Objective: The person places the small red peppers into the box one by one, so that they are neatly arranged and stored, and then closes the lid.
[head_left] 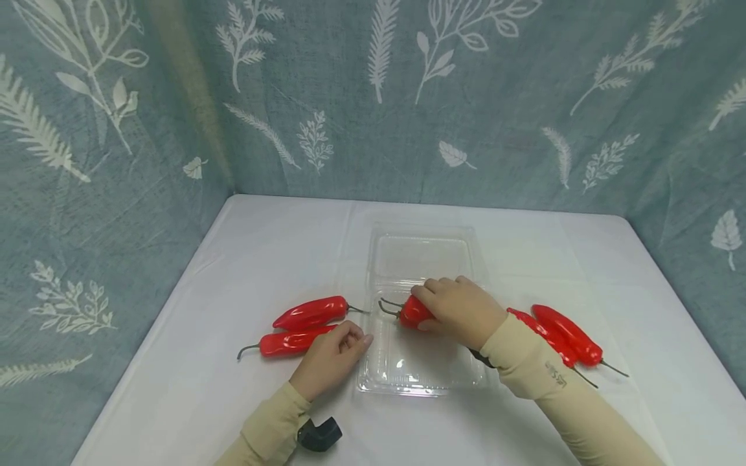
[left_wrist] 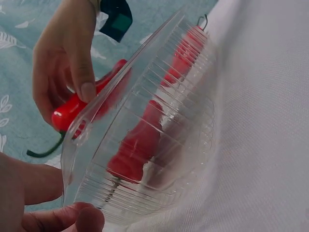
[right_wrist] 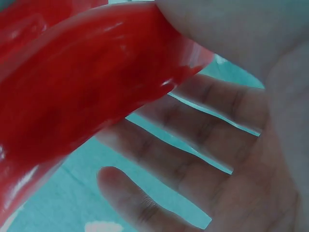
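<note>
A clear plastic clamshell container (head_left: 402, 372) lies with its lid folded back. Over its base, my right hand (head_left: 460, 310) grips a red chili pepper (head_left: 415, 312) between thumb and fingers, its stem pointing left. In the right wrist view this glossy pepper (right_wrist: 96, 82) lies against the thumb side, across the fingers. Two stems show beside the hand, and through the container wall another red pepper (left_wrist: 137, 145) appears. At the near left edge, my left hand (head_left: 332, 356) pinches the container's rim, with fingertips (left_wrist: 89, 217) at the plastic.
Two red peppers (head_left: 311, 313) lie left of the container, one partly behind the left hand. Two more peppers (head_left: 568, 333) lie to the right, beside the right forearm. A white cloth (head_left: 233, 285) covers the table, and a leaf-patterned curtain (head_left: 350, 129) hangs behind.
</note>
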The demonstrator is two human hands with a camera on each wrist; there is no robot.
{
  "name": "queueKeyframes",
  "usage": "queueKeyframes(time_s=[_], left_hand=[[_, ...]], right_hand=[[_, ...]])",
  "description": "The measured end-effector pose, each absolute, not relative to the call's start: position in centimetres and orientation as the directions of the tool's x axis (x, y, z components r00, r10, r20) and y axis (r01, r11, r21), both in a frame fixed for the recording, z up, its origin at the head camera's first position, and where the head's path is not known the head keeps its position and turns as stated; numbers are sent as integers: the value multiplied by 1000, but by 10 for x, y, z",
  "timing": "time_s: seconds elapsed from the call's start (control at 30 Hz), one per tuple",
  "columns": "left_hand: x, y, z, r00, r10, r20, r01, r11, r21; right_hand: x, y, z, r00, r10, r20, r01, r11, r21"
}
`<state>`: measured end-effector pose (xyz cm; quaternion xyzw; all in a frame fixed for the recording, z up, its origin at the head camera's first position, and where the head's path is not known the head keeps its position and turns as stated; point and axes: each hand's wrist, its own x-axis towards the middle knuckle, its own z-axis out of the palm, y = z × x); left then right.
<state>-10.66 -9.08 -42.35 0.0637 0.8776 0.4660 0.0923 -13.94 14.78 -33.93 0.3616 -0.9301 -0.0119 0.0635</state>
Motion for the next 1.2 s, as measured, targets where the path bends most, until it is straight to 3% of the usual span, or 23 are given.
queueKeyframes(time_s=[0.5,1.2], left_hand=[[-107,-90,-423,-975,197,-102,25,554,832],[-109,-89,-424,-976,202,-87,40,554,832]], right_hand=[[-137,133,-360,-691,-723,-32,-722,686,87],[-141,127,-370,-646,-763,-13,-756,638,143]])
